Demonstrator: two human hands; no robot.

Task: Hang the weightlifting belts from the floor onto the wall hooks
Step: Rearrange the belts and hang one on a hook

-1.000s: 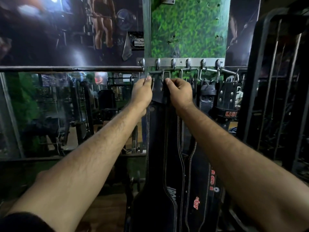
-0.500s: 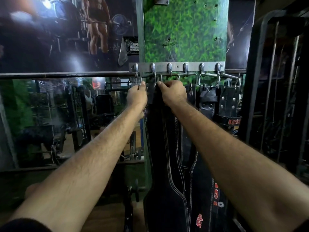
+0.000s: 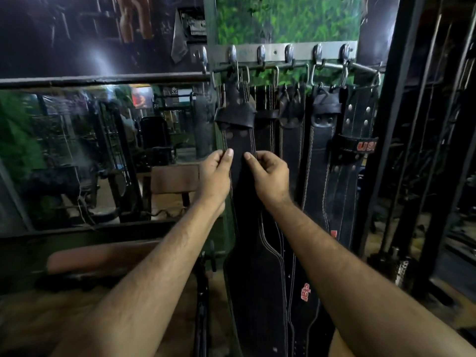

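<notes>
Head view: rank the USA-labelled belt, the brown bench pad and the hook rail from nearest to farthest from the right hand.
From the right hand:
1. USA-labelled belt, to its right, hanging.
2. Hook rail, above it on the wall.
3. Brown bench pad, lower left, past the left arm.

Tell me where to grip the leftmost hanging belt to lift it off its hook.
Grip the leftmost hanging belt on its narrow strap just under the buckle loop, coming from the front with a hand on each edge. It hangs flat and vertical there, slim enough to pinch; lower down it widens. Left hand and right hand sit beside that section.
</notes>
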